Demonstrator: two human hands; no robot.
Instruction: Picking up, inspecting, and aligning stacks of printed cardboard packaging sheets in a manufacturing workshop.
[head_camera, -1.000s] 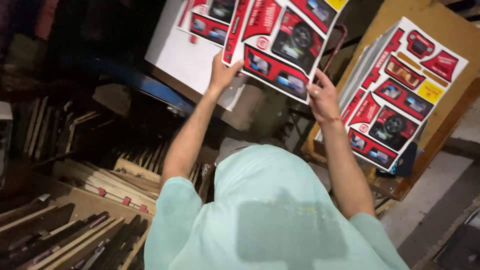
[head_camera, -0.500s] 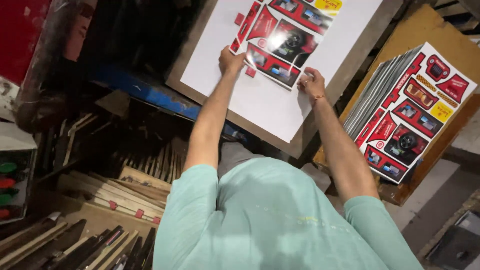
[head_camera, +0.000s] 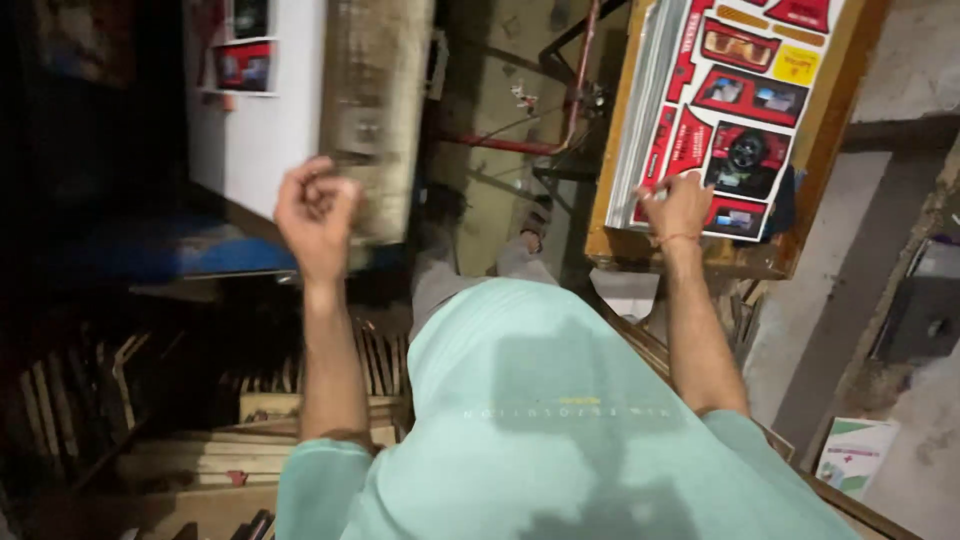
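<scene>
**Hands at the printed-sheet stack: present condition**

Left of the stack of printed sheets (head_camera: 735, 110) the scene is dark; the racks of wooden frames (head_camera: 150, 420) low on that side are hard to make out. A white board (head_camera: 265, 120) with a printed sheet on it is cut off by the top edge. The left hand (head_camera: 315, 210), well left of the stack, hangs in the air with fingers curled in loosely, holding nothing visible.

The stack is cut off at the top edge, and its far end is out of view. It lies flat on a wooden pallet (head_camera: 850, 130), long axis running away from the person, slightly tilted. The top sheet is white, printed with red and black die-cut panels and one yellow patch. The right hand (head_camera: 680, 205) rests on the near left corner of the stack, fingers bent onto the sheet edges; whether it pinches a sheet cannot be told.
</scene>
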